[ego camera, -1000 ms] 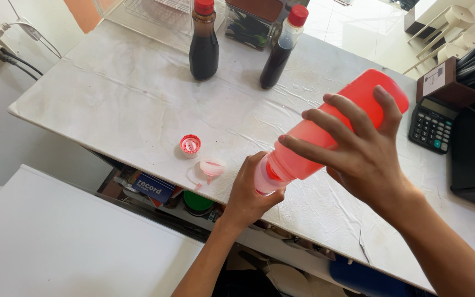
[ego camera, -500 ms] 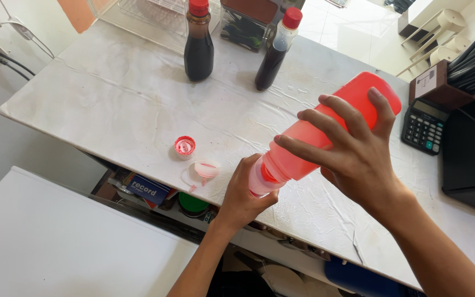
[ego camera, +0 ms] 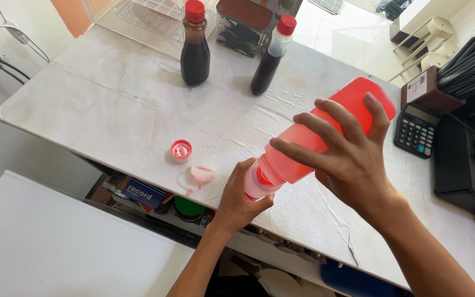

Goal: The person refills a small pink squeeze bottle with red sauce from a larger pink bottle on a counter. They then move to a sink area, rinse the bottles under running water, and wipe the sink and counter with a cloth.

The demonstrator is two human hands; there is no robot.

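Holding a red squeeze bottle tilted over the counter

Right hand (ego camera: 353, 165): fingers wrapped round the red squeeze bottle (ego camera: 325, 135). Left hand (ego camera: 240, 198): fingers clenched on its neck end. Red cap (ego camera: 181, 150) and pale seal (ego camera: 202, 173): on the counter (ego camera: 111, 104), left of the left fingers. Two dark sauce bottles (ego camera: 195, 47): beyond, well apart.

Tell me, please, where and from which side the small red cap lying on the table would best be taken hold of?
Grip the red cap by its round side wall, coming straight down from above with two fingertips across it. It sits flat, open side up, on the white table, with bare surface around it; only the pink seal lies close, toward the near edge, so pinch from left and right.
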